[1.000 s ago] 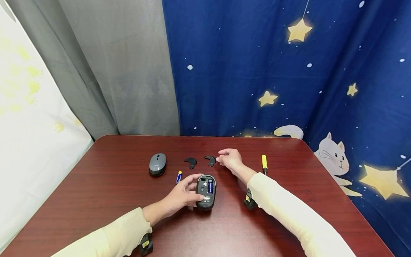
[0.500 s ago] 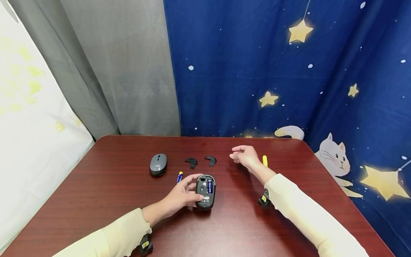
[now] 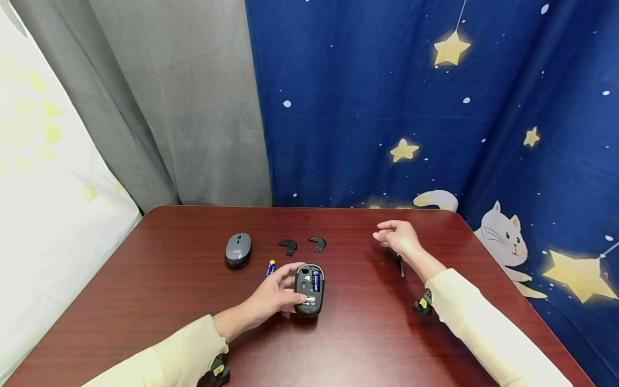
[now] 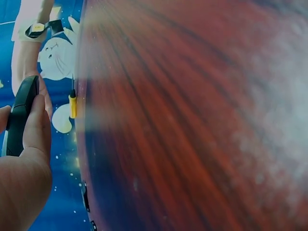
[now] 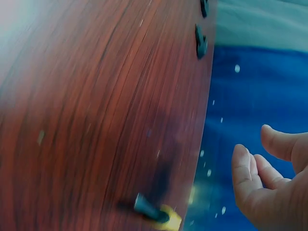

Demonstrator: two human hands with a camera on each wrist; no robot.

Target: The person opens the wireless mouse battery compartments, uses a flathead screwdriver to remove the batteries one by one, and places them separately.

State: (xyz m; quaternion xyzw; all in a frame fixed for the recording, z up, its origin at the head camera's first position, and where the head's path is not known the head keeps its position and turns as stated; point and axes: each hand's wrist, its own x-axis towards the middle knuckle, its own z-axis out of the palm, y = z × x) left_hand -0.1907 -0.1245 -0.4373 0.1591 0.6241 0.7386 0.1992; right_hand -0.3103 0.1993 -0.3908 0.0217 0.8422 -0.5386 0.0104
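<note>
My left hand (image 3: 271, 294) grips a black computer mouse (image 3: 310, 290), turned so its underside faces up. Its battery compartment is uncovered, and a blue battery (image 3: 316, 281) lies inside. At the right of the table, my right hand (image 3: 398, 236) hovers over a screwdriver with nothing in its loosely curved fingers. In the head view this hand hides the handle, leaving the dark shaft (image 3: 402, 267) showing; the right wrist view shows the yellow-and-black screwdriver (image 5: 161, 216) below the hand. Behind my left hand lies another blue battery (image 3: 271, 267), partly hidden.
A grey mouse (image 3: 238, 250) sits right side up at the back left of the reddish-brown table (image 3: 193, 285). Two black curved battery covers (image 3: 288, 246) lie side by side behind the held mouse. Curtains (image 3: 348, 107) hang beyond the far edge.
My right hand has moved rightward from beside the battery covers to over the screwdriver, covering its handle. The left hand and the held mouse have stayed in place.
</note>
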